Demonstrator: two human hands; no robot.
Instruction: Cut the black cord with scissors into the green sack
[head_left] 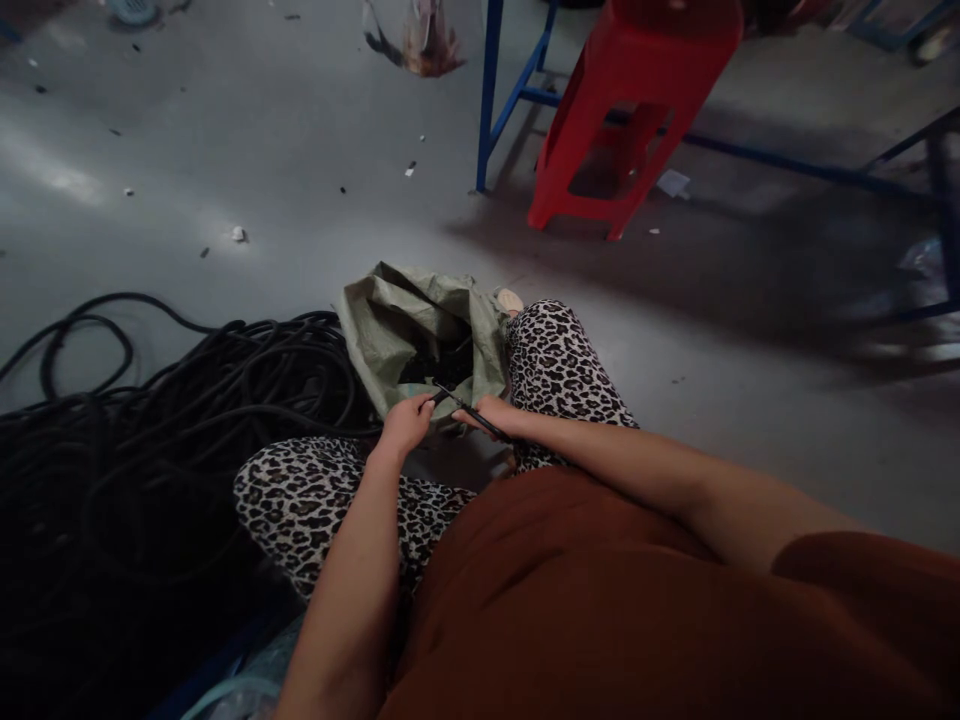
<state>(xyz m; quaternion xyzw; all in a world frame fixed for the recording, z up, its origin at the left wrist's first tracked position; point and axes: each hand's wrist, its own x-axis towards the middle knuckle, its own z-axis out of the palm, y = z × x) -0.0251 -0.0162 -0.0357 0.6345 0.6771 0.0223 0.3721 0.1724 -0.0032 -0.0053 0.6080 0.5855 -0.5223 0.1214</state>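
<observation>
My left hand (407, 424) is closed near the front rim of an open green woven sack (365, 325), pinching the end of a short black strip (433, 398). Opposite it, my right hand (491, 412) is closed round a slim black-handled tool (484, 421) with a shiny metal part. The tool's tip crosses close to the strip above the sack's mouth; whether they touch is too small to tell. Dark pieces (431, 365) lie inside the sack, which stands between my knees in leopard-print trousers (566, 365).
A big tangle of black hose or cable (247, 375) covers the floor at my left. A red plastic stool (637, 110) stands ahead by a blue metal frame (489, 100). Small scraps (238, 234) dot the grey floor, and a clear plastic bag (424, 40) lies at the top.
</observation>
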